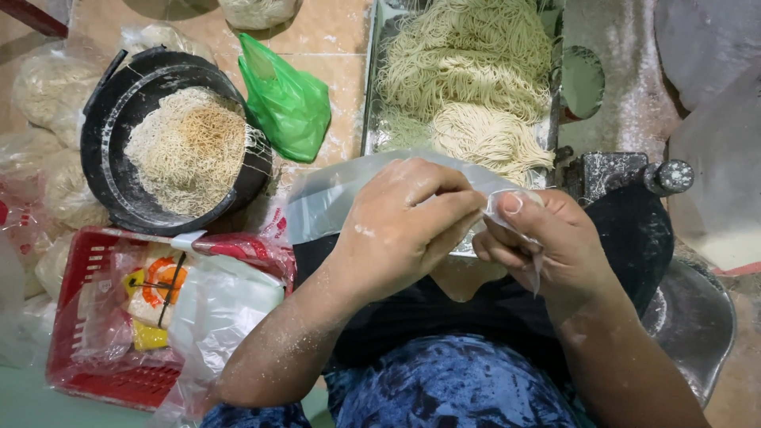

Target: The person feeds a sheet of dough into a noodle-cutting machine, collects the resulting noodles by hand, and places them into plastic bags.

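**Flour-dusted floor, noodle tray, and two hands on a clear bag**

The tiled floor (325, 47) is tan and powdered with flour, thickest to the right of the metal tray (372, 95). That long steel tray lies at the top centre, heaped with pale fresh noodles (468, 71). Left of the tray sits a round black basin (111, 158) holding a mound of finer noodles, and between basin and tray lies a crumpled green plastic bag (285, 103). Below the basin, well left of the tray's near end, stands a red plastic basket (87, 349) stuffed with clear bags and packets. Bagged noodle bundles (40, 87) line the far left. Right of the tray's near end is a grey metal machine part (626, 174) dusted white.

Just below the tray's near edge, both floury hands meet on a clear plastic bag (333, 198). The left hand (404, 226) has its fingers closed, pinching the bag's edge; the right hand (543, 246) is likewise clamped on the same edge, thumb pressed over the film.
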